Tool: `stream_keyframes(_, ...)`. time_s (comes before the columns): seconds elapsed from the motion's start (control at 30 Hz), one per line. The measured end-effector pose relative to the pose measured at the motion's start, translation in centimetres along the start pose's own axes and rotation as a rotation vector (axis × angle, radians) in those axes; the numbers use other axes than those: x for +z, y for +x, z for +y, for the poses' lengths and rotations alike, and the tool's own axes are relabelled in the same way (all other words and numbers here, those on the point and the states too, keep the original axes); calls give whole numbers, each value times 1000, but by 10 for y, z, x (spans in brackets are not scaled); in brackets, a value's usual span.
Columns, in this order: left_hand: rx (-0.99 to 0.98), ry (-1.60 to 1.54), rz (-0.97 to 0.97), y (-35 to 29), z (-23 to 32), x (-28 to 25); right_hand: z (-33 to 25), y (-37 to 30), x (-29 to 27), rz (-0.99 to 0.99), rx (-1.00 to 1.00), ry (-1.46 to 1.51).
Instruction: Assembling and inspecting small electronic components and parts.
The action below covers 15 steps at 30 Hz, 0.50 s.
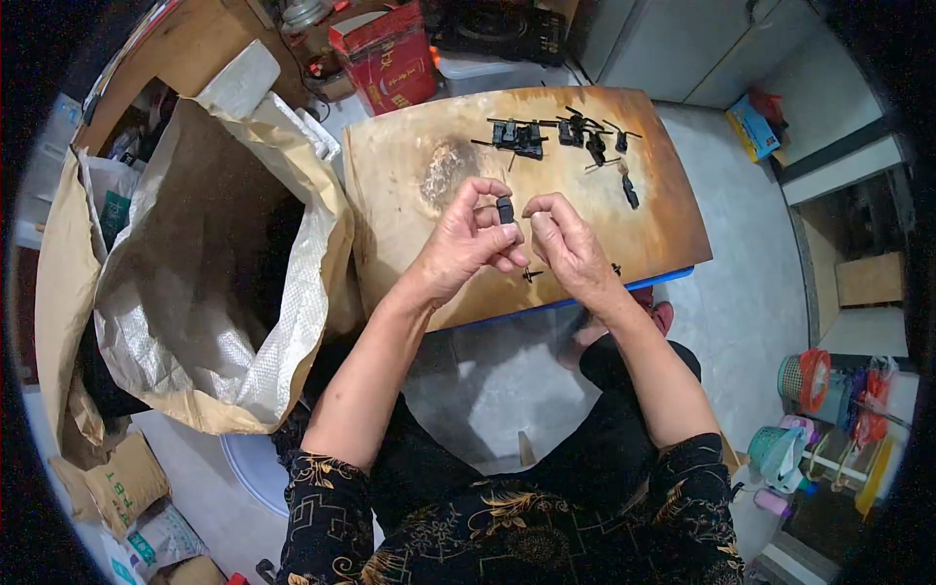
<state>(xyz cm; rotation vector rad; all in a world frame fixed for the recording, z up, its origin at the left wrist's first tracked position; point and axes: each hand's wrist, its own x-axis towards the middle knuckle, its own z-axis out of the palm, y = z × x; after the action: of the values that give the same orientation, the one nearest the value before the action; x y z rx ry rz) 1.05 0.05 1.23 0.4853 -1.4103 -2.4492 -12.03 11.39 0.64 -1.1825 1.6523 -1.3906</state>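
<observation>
Over the near part of a worn wooden board table (pixel 390 185), my left hand (pixel 460 239) pinches a small black plastic part (pixel 505 210) between thumb and finger. Close on its right, my right hand (pixel 570 249) is closed, thumb against the bent forefinger; what it holds, if anything, is too small to make out. Farther back lies a cluster of black plastic parts (pixel 522 136) with thin sticks jutting out. More such pieces (pixel 583 132) spread to the right of it, and a single black piece (pixel 630 191) lies nearer. A tiny black cross-shaped bit (pixel 530 275) rests below my hands.
A large open woven sack with a paper outer layer (pixel 283 361) stands against the table's left side. Behind the table are a red box (pixel 385 58) and a black stove-like appliance (pixel 502 29). Baskets (pixel 780 453) hang or stand at the right, beside shelves.
</observation>
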Motion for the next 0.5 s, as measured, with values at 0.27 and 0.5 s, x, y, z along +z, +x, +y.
stream_keyframes(0.27, 56, 375, 53, 9, -7, 14, 9, -1, -4, -127, 43, 77)
stream_keyframes(0.5, 66, 441, 77, 12, -18, 13, 16, -1, -3, -96, -2, -115)
